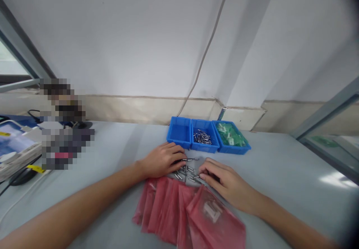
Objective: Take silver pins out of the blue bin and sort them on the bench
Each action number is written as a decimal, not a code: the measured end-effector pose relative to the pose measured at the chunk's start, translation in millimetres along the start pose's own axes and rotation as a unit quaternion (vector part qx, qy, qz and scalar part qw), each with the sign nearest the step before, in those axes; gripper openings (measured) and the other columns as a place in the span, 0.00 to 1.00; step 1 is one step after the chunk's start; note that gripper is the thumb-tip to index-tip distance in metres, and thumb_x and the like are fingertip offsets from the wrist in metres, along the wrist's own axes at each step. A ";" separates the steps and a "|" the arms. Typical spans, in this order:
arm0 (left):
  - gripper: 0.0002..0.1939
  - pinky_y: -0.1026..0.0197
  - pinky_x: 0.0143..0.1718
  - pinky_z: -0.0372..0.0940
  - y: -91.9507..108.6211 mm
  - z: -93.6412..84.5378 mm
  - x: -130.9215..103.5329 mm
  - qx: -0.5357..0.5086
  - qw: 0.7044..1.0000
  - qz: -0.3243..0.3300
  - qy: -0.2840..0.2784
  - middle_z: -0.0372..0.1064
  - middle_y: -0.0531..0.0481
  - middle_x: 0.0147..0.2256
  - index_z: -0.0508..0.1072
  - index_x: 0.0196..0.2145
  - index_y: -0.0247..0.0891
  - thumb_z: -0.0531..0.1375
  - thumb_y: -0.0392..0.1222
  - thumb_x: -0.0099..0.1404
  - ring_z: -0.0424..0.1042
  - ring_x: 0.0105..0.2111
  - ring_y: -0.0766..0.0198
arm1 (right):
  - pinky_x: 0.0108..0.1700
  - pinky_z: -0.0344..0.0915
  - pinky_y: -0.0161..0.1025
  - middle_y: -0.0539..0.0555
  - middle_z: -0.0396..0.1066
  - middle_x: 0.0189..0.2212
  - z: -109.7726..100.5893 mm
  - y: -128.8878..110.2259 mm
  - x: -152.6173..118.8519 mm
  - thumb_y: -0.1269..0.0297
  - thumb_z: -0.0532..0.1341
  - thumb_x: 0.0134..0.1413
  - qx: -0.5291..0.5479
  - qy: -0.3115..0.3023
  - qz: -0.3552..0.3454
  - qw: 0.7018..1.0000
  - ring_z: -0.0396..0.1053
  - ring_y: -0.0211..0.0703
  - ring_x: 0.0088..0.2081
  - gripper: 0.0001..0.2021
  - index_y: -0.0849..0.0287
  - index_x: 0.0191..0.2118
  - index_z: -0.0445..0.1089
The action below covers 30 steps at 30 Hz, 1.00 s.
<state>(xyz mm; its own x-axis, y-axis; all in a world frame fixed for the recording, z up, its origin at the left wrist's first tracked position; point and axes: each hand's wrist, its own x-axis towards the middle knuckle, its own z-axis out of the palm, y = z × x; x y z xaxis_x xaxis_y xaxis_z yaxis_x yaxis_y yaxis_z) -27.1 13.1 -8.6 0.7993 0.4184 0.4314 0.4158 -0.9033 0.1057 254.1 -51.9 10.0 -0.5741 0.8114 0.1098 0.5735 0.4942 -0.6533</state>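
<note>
A small pile of thin metal pins (185, 169) lies on the table between my hands. My left hand (165, 160) rests at the pile's left side, palm down, its fingers apart and curved over the pins. On the right, my right hand (221, 178) has thumb and fingertips pinched together at the end of a metal pin (195, 177). Just below the pile, several red plastic bags (168, 209) overlap in a fan. The rightmost red bag (221, 223) shows a pale label or small part through its film.
Behind my hands stand three blue bins: a left bin (179, 126) with nothing seen inside, a middle bin (214, 142) with metal pins, and a right bin (235, 150) with green packets (230, 135). Cables and papers (19, 163) clutter the left, beside a blurred-out area.
</note>
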 end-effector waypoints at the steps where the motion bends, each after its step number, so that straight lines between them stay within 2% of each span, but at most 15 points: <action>1: 0.16 0.53 0.54 0.69 0.0 0.1 0.0 0.000 1.000 0.001 0.002 0.76 0.43 0.50 0.77 0.52 0.37 0.54 0.48 0.81 0.75 0.49 0.57 | 0.47 0.68 0.43 0.50 0.73 0.41 -0.1 -0.1 0.0 0.60 0.55 0.77 0.000 0.000 0.000 1.000 0.72 0.46 0.42 0.09 0.51 0.43 0.70; 30: 0.16 0.53 0.54 0.69 -0.1 -0.2 -0.2 0.004 1.000 -0.002 -0.007 0.76 0.43 0.51 0.77 0.52 0.37 0.54 0.48 0.82 0.75 0.50 0.56 | 0.47 0.67 0.43 0.49 0.72 0.41 0.0 0.6 -0.1 0.61 0.55 0.77 0.007 -0.006 0.005 1.000 0.72 0.45 0.42 0.08 0.51 0.44 0.70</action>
<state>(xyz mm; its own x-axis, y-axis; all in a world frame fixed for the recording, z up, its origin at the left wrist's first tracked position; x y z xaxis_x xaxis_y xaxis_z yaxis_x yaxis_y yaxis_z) -27.4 13.1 -8.5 0.8037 0.4225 0.4190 0.4219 -0.9012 0.0994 254.5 -51.7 9.6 -0.5755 0.8123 0.0949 0.5705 0.4819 -0.6651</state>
